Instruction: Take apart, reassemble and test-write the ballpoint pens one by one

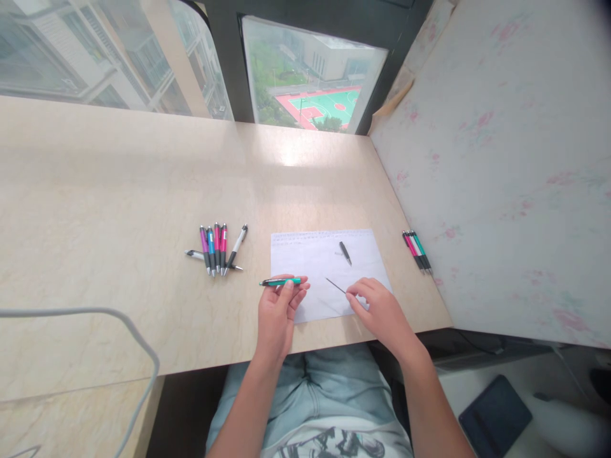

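My left hand (279, 312) pinches a teal pen body (281, 280) held level just over the desk, at the left edge of a white sheet of paper (315, 261). My right hand (379, 312) rests on the sheet's lower right part, fingers pinched on the end of a thin dark refill (335, 285). A small black pen tip piece (345, 252) lies on the paper, apart from both hands.
Several pens (217, 248) in purple, blue, pink and white lie grouped left of the paper. A few more pens (417, 250) lie by the right wall (501, 178). The beige desk (119, 191) ends at a window. A grey cable (119, 318) curves at the lower left.
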`<state>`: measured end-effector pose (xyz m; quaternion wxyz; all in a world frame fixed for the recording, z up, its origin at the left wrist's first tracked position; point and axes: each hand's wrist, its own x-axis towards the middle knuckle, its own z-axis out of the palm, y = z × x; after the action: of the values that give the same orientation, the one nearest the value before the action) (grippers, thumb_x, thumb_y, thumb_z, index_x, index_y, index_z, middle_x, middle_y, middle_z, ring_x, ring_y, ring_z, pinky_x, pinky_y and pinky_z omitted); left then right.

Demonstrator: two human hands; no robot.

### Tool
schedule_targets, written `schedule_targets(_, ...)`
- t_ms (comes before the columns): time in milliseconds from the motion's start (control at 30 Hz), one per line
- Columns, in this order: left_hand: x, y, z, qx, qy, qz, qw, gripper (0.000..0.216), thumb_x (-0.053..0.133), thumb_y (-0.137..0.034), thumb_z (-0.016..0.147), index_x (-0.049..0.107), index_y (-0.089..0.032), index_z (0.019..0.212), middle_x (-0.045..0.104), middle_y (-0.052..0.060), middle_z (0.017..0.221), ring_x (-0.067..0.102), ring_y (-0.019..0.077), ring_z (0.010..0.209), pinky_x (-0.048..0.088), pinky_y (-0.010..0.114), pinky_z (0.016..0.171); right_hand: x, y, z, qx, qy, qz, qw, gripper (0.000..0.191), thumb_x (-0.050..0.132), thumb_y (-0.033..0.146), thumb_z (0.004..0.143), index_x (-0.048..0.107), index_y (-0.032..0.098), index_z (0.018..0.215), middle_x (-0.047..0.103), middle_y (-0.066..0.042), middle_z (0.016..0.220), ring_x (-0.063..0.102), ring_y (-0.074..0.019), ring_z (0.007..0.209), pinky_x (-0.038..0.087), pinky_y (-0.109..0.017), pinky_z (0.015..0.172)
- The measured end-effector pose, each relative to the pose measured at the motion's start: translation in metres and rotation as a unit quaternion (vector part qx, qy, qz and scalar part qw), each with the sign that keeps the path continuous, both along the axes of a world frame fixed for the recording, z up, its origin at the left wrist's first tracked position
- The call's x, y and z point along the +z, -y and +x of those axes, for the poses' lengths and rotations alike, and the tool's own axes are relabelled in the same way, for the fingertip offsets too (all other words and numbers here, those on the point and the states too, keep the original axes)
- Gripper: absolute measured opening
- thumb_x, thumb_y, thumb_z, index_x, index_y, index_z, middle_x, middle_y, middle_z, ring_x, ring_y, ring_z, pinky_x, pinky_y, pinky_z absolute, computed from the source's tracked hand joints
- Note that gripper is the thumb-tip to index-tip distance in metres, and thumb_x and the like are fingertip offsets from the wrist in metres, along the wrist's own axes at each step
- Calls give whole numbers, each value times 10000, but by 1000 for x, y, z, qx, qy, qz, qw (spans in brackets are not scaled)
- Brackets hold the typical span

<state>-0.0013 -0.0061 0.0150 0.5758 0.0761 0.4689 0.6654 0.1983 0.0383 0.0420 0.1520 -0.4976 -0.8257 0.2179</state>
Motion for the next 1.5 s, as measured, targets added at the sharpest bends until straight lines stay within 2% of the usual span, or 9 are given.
schedule_targets(267,2,1,4,-20,11,-4,1000,295,753,-330,761,624,-162,966,746,89,958,718,165,832,544,282,790,-26,-11,-12,-116,29,20,993,137,527,217,855,586,227,732,631,-28,742,585,-202,761,418,-309,656)
schedule_targets(667,3,0,7,-58,29,-10,998,247,712,-294,806,601,-162,983,745,97,953,712,156,824,538,252,749,-21,-49,-50,-179,119,83,973,147,534,253,885,617,216,769,639,-70,811,577,-230,815,310,-298,541)
schedule_targets(833,2,1,5,-62,28,-3,998,230,700,-293,815,601,-159,973,740,98,949,705,158,817,530,256,745,-21,-33,-38,-189,35,66,979,163,523,232,887,638,216,774,649,-35,794,567,-180,715,370,-299,614)
schedule_targets(967,3,1,6,-66,28,7,997,223,698,-290,814,599,-160,966,725,87,951,677,139,763,506,233,672,-23,-12,-34,-179,-122,-15,976,203,532,283,888,648,198,745,644,-24,750,557,-159,666,419,-295,657)
schedule_targets(1067,3,1,7,-66,35,20,997,194,698,-276,814,616,-153,940,705,75,968,613,87,682,463,199,615,-24,3,-43,-229,-294,-121,920,216,573,360,874,667,189,780,657,-29,762,592,-167,718,448,-279,642)
schedule_targets(1167,3,1,8,-59,64,9,996,194,714,-273,797,637,-150,925,680,49,955,574,64,659,456,196,629,-21,12,-57,-279,-479,-241,797,207,614,387,856,684,192,868,688,-33,835,632,-164,776,499,-292,729)
schedule_targets(1267,3,-1,7,-55,42,-5,998,207,723,-295,783,649,-162,924,650,13,881,557,67,651,454,206,639,-15,14,-71,-246,-603,-358,669,188,664,337,826,690,189,939,719,-63,987,669,-190,930,499,-355,920)
schedule_targets(1367,8,-3,3,-61,-161,6,985,207,689,-324,811,658,-181,957,653,14,840,581,108,693,463,241,670,-13,11,-83,-213,-652,-424,592,163,682,253,797,700,164,932,727,-88,1035,665,-204,1013,470,-373,1010)
schedule_targets(1500,14,-6,-5,-97,-468,26,878,161,628,-291,853,673,-202,980,683,52,987,621,164,838,464,272,706,-18,7,-96,-231,-692,-471,495,147,642,121,750,704,142,882,735,-89,968,674,-175,986,486,-311,1008)
